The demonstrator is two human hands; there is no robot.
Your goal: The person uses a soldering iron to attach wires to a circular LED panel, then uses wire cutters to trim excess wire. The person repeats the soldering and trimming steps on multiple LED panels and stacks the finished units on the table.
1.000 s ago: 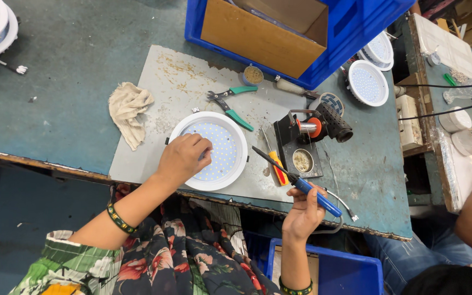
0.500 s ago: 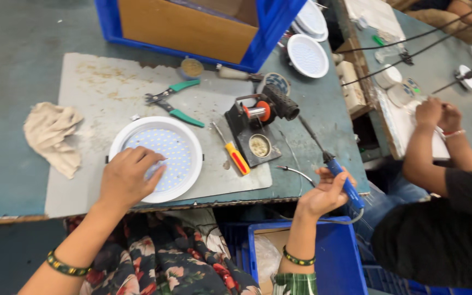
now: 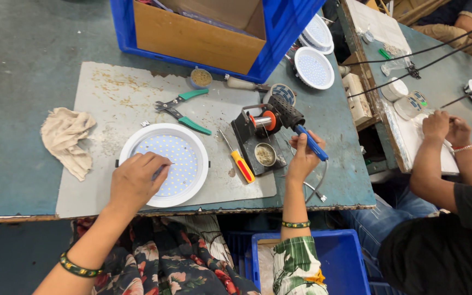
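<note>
1. Blue-handled soldering iron (image 3: 308,140): we are gripping it in our right hand (image 3: 301,158), its tip at the stand (image 3: 260,131); a slip risks burns.
2. We are pressing the left hand (image 3: 135,180), fingers curled, on the round white lamp (image 3: 178,158) on the mat; shifting could spoil joints.

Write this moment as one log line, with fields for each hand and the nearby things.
left hand: resting on round LED panel light | right hand: holding blue-handled soldering iron at its stand | nearby: yellow-handled screwdriver, green-handled pliers, cloth

Glossy white plastic rims the round lamp panel (image 3: 165,164). The soldering iron (image 3: 310,143) shows a smooth blue plastic grip. Beneath them a matt grey mat (image 3: 137,98) looks scuffed and stained. The rag (image 3: 66,139) is crumpled beige cloth on the worn, dull teal worktop (image 3: 23,65).
</note>
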